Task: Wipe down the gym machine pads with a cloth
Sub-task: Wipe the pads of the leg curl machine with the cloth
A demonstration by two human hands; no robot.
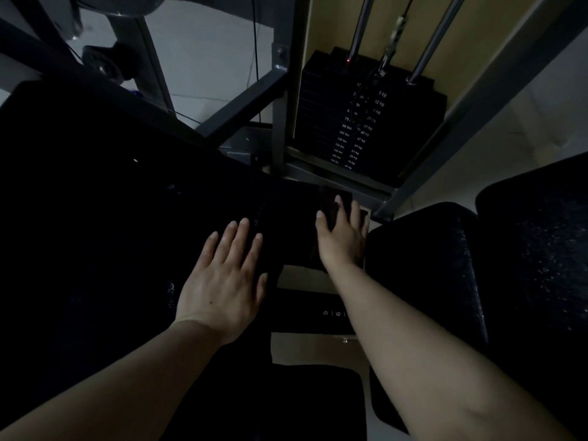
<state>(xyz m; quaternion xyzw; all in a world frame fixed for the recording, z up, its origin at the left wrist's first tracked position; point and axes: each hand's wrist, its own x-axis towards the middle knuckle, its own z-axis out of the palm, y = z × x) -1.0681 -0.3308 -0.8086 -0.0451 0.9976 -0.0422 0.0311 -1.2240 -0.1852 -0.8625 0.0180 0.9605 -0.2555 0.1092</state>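
Observation:
The scene is dim. A large black pad (95,218) of the gym machine fills the left and middle. My left hand (222,281) lies flat on it with straight, spread fingers. At the pad's far right corner my right hand (343,237) grips a dark cloth (331,202) between thumb and fingers; the cloth is hard to tell from the black pad, and most of it is hidden under the hand. Two more black pads (429,281) (541,249) stand to the right, the far one speckled with light spots.
Straight ahead is the black weight stack (359,128) with its guide rods and cable, framed by grey steel posts (280,106). A numbered adjustment bar (331,313) runs below my right wrist. Another black pad (302,402) lies near the bottom. Pale floor shows beyond.

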